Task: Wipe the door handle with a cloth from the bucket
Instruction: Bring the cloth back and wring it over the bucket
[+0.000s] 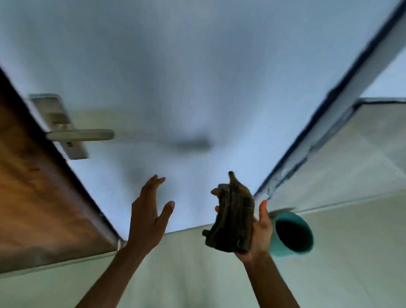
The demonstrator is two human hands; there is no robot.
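A metal lever door handle (83,135) on a long backplate sticks out from the edge of the brown wooden door (28,193) at the left. A dark, crumpled cloth (234,219) rests in my right hand (261,229), whose fingers curl around it at chest height. My left hand (149,216) is raised beside it, fingers apart and holding nothing, below and to the right of the handle. A teal bucket (293,235) stands on the floor just right of my right hand, its inside dark.
A pale wall (200,73) fills the middle of the view, with the handle's shadow on it. A dark-edged corner trim (325,116) runs diagonally at the right. Light floor tiles (354,274) lie below.
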